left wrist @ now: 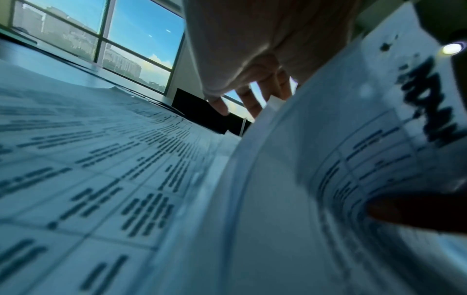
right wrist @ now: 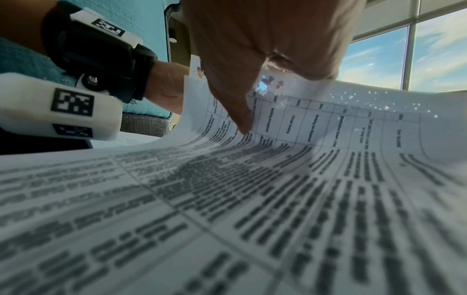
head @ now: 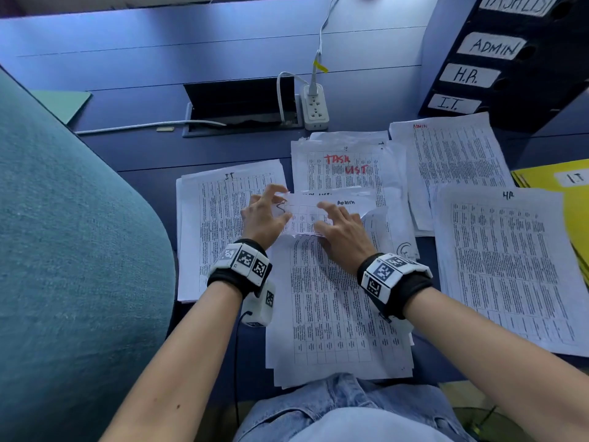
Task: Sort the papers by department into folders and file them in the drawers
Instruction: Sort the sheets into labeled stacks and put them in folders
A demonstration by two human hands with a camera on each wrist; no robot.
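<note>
A stack of printed sheets (head: 338,307) lies in front of me on the blue desk (head: 159,65). The far end of its top sheet (head: 345,202), marked "Admin", is bent upward. My left hand (head: 267,215) curls its fingers (left wrist: 255,103) round that sheet's left corner. My right hand (head: 341,224) pinches the raised end, with its thumb (right wrist: 240,119) on the printed side and the fingers hidden behind. Sorted piles lie around: IT (head: 229,218) at left, Task List (head: 344,167) behind, Admin (head: 455,161) at back right, HR (head: 506,266) at right.
A dark drawer unit (head: 497,59) labelled TASKLIST, ADMIN, H.R., I.T. stands at the back right. A yellow folder (head: 573,180) marked IT lies at the right edge. A power strip (head: 314,106) and an open cable box (head: 242,103) sit mid-desk. A teal chair back (head: 63,250) fills the left.
</note>
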